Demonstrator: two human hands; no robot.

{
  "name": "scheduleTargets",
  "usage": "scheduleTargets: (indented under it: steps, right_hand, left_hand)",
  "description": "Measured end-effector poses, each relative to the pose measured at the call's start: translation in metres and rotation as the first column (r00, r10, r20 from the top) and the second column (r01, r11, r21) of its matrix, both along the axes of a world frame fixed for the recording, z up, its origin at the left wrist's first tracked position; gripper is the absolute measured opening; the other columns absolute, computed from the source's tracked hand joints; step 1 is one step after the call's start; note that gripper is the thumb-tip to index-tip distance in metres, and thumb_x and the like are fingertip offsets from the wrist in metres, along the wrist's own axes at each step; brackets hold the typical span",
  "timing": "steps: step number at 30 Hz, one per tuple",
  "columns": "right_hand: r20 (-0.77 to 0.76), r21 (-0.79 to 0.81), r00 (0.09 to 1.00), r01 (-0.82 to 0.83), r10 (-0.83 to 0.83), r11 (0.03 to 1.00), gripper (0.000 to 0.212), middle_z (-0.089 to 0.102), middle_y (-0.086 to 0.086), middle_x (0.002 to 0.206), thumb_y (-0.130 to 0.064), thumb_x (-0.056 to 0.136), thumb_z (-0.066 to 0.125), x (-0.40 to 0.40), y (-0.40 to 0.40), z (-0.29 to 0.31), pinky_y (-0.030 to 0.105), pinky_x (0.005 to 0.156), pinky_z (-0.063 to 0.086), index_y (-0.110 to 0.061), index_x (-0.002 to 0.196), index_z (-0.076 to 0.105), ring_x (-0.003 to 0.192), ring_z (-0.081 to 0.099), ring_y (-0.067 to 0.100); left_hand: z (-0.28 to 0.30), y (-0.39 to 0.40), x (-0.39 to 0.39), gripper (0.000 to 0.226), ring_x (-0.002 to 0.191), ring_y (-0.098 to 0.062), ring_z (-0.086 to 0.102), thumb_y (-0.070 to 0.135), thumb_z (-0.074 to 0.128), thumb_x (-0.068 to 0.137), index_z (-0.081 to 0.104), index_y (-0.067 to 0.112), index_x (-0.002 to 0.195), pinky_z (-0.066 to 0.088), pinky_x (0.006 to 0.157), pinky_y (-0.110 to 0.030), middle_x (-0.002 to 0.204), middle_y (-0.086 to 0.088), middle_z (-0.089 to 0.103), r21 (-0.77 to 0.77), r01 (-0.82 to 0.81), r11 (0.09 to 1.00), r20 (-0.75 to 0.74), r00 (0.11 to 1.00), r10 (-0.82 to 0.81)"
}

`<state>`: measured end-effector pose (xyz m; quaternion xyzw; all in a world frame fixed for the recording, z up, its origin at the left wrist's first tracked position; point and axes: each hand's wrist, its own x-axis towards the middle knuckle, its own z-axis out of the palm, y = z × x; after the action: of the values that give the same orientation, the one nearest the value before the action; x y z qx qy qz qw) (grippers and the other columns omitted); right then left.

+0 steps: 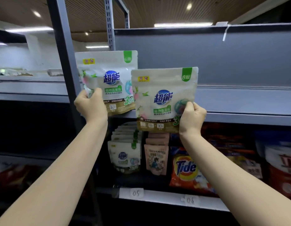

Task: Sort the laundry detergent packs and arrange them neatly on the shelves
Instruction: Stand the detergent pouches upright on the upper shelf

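Note:
Two white detergent pouches with blue logos are raised in front of the grey upper shelf (239, 101). My left hand (90, 105) grips the lower left edge of the left pouch (108, 79), which stands at the shelf's left end. My right hand (191, 118) pinches the lower right corner of the right pouch (162, 98), held slightly nearer and lower, overlapping the first. On the shelf below, a row of matching white pouches (125, 152) stands front to back.
Beside that row stand pink pouches (156, 157), an orange Tide bag (187, 170) and a red and white bag (280, 167). A grey upright post (63, 54) borders the left side. Shelf-edge labels read 05 (136, 192) and 06 (189, 200).

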<state>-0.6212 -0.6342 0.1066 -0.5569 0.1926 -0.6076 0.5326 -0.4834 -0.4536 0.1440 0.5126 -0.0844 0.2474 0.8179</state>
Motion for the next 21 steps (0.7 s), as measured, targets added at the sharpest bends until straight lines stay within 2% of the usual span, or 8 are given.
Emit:
scheduleTargets:
  steps: [3,7,10,12,14,16,18,21]
  right_hand:
    - [-0.051,0.011,0.999,0.017,-0.017,1.000,0.037,0.033,-0.013,0.042,-0.023,0.076,0.044,-0.002,0.001,-0.020,0.029,0.054,0.028,-0.018,0.039,0.039,0.052,0.031,0.010]
    - [-0.138,0.035,0.989,0.052,-0.047,0.998,0.035,0.036,-0.011,0.037,-0.023,0.074,0.041,-0.002,0.004,-0.049,0.028,0.049,0.027,-0.018,0.039,0.042,0.042,0.030,0.004]
    - [-0.186,0.077,0.981,0.078,-0.062,0.994,0.033,0.036,-0.010,0.041,-0.021,0.072,0.041,0.001,0.004,-0.073,0.028,0.050,0.029,-0.015,0.040,0.038,0.045,0.032,0.007]
    - [-0.253,0.116,0.966,0.081,-0.050,0.990,0.036,0.042,-0.009,0.039,-0.020,0.075,0.042,0.004,0.006,-0.091,0.026,0.049,0.031,-0.018,0.040,0.049,0.048,0.038,0.006]
    - [-0.316,0.182,0.948,0.093,-0.032,0.979,0.043,0.047,-0.009,0.045,-0.012,0.082,0.045,0.009,0.009,-0.111,0.028,0.057,0.034,-0.019,0.041,0.052,0.063,0.046,0.017]
    - [-0.371,0.264,0.929,0.093,0.012,0.960,0.034,0.059,0.003,0.064,-0.008,0.086,0.045,0.018,0.013,-0.130,0.031,0.065,0.038,-0.016,0.054,0.056,0.075,0.052,0.026]
    - [-0.418,0.366,0.904,0.077,0.090,0.928,0.019,0.066,0.015,0.092,-0.011,0.088,0.047,0.030,0.017,-0.148,0.034,0.078,0.047,-0.005,0.083,0.065,0.089,0.059,0.031]
    - [-0.426,0.535,0.863,-0.002,0.272,0.845,0.037,0.061,0.019,0.120,-0.011,0.088,0.053,0.048,0.019,-0.171,0.046,0.096,0.047,0.002,0.122,0.056,0.109,0.058,0.036]
  left_hand:
    - [-0.013,0.011,-0.003,0.027,0.042,-0.002,0.037,0.012,0.055,0.063,0.036,0.020,0.045,0.032,0.045,-0.016,0.046,0.016,0.042,-0.102,-0.032,0.994,-0.035,0.999,0.029]
    - [-0.043,0.024,0.002,0.011,0.048,-0.001,0.049,0.013,0.053,0.063,0.052,0.020,0.054,0.040,0.048,-0.019,0.058,0.014,0.056,-0.032,-0.074,0.997,-0.110,0.992,0.070]
    - [-0.073,0.029,0.009,0.012,0.055,-0.008,0.051,0.014,0.052,0.062,0.049,0.022,0.053,0.045,0.054,-0.026,0.060,0.011,0.057,0.014,-0.090,0.996,-0.181,0.979,0.091]
    - [-0.093,0.030,0.014,0.014,0.056,-0.011,0.048,0.014,0.052,0.062,0.045,0.021,0.052,0.041,0.054,-0.029,0.060,0.010,0.054,0.040,-0.079,0.996,-0.235,0.968,0.086]
    - [-0.113,0.032,0.018,0.017,0.057,-0.013,0.044,0.014,0.052,0.062,0.042,0.021,0.051,0.035,0.053,-0.029,0.059,0.008,0.050,0.067,-0.058,0.996,-0.287,0.955,0.075]
    - [-0.133,0.034,0.022,0.017,0.058,-0.014,0.041,0.013,0.051,0.063,0.039,0.020,0.054,0.032,0.054,-0.030,0.059,0.005,0.045,0.104,-0.022,0.994,-0.316,0.947,0.054]
    - [-0.148,0.035,0.025,0.012,0.058,-0.013,0.041,0.010,0.051,0.065,0.041,0.015,0.059,0.031,0.054,-0.029,0.060,0.005,0.044,0.118,0.038,0.992,-0.336,0.942,0.004]
    - [-0.163,0.034,0.033,0.009,0.062,-0.013,0.039,0.005,0.051,0.069,0.046,0.011,0.067,0.030,0.057,-0.029,0.064,0.000,0.039,0.129,0.150,0.980,-0.370,0.925,-0.093]
